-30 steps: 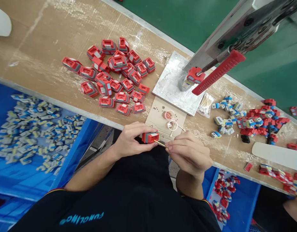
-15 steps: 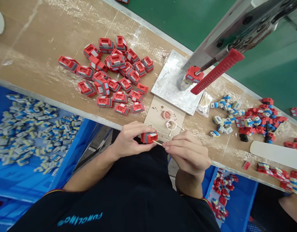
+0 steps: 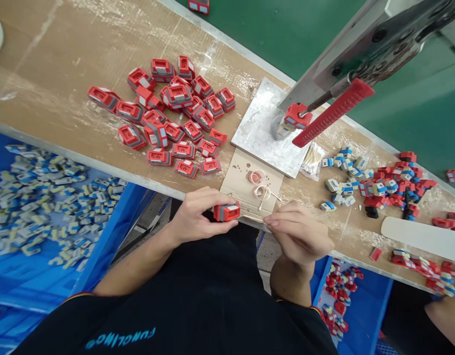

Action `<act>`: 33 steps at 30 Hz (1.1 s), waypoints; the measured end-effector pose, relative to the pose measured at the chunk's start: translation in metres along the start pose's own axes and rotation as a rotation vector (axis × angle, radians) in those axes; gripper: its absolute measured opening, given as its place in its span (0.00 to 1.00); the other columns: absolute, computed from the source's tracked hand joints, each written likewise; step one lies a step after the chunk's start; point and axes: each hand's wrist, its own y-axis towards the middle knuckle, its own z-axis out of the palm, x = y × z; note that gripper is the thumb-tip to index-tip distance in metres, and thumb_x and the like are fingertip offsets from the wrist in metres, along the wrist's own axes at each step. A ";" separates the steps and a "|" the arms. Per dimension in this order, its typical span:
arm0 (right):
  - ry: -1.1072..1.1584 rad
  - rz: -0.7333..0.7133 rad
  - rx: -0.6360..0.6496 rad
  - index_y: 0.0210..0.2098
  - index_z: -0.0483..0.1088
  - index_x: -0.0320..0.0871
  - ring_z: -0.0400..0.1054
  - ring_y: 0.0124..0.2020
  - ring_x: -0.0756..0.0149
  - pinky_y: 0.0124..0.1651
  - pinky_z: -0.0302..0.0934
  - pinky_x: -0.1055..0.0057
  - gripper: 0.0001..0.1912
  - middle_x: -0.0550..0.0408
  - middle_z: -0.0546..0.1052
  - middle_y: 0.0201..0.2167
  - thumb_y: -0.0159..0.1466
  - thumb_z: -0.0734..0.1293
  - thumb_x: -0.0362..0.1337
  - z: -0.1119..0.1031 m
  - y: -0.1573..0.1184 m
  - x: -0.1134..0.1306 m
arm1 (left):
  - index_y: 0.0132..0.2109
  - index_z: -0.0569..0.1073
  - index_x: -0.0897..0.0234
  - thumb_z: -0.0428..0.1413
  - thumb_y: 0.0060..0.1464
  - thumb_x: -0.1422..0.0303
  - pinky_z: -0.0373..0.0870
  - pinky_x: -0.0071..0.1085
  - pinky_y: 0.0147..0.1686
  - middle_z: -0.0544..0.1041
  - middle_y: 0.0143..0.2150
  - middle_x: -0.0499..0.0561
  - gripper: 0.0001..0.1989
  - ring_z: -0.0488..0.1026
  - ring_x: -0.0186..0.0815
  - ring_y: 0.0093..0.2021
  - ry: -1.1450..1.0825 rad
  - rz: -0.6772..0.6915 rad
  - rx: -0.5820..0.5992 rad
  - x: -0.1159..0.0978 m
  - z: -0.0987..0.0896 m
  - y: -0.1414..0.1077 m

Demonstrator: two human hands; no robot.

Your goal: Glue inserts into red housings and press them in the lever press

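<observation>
My left hand (image 3: 195, 214) grips a red and grey toy car part (image 3: 226, 212) between thumb and fingers, just over the table's near edge. To its right, my right hand (image 3: 299, 231) pinches a thin wooden stick (image 3: 254, 218) whose tip points toward the part, apart from it. Beyond the hands, a cardboard piece (image 3: 236, 172) carries two small round cups; the far cup (image 3: 256, 176) has reddish contents. Cotton swabs (image 3: 263, 199) lie across the near cup.
A pile of red car parts (image 3: 177, 96) covers the table's left. A press with a red handle (image 3: 332, 113) rises from a metal plate (image 3: 257, 123). Blue-white and red parts (image 3: 393, 185) lie right. Blue bins (image 3: 105, 241) stand below; another person's arm (image 3: 445, 315) shows lower right.
My right hand has drawn back to the right with the stick, away from the red part. My left hand still holds the part, shifted slightly left.
</observation>
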 end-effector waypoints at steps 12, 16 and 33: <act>-0.246 0.175 0.096 0.40 0.81 0.48 0.80 0.34 0.63 0.40 0.74 0.63 0.06 0.56 0.87 0.33 0.70 0.73 0.30 -0.010 -0.013 -0.041 | 0.49 0.85 0.60 0.71 0.57 0.67 0.81 0.29 0.37 0.88 0.39 0.52 0.12 0.85 0.37 0.34 -0.146 -0.226 -0.018 0.016 -0.005 -0.013; -0.244 0.194 0.141 0.41 0.81 0.47 0.79 0.36 0.63 0.42 0.73 0.64 0.06 0.54 0.86 0.34 0.71 0.72 0.30 -0.005 -0.012 -0.046 | 0.49 0.85 0.59 0.71 0.56 0.67 0.80 0.29 0.36 0.88 0.38 0.50 0.13 0.84 0.37 0.33 -0.163 -0.243 -0.044 0.020 -0.008 -0.014; -0.913 0.649 -0.187 0.45 0.82 0.46 0.72 0.46 0.52 0.53 0.69 0.52 0.15 0.46 0.79 0.43 0.70 0.68 0.49 -0.137 -0.081 -0.084 | 0.51 0.83 0.55 0.73 0.57 0.58 0.86 0.30 0.27 0.88 0.40 0.50 0.17 0.86 0.40 0.32 -0.261 -0.414 -0.198 0.031 -0.005 -0.025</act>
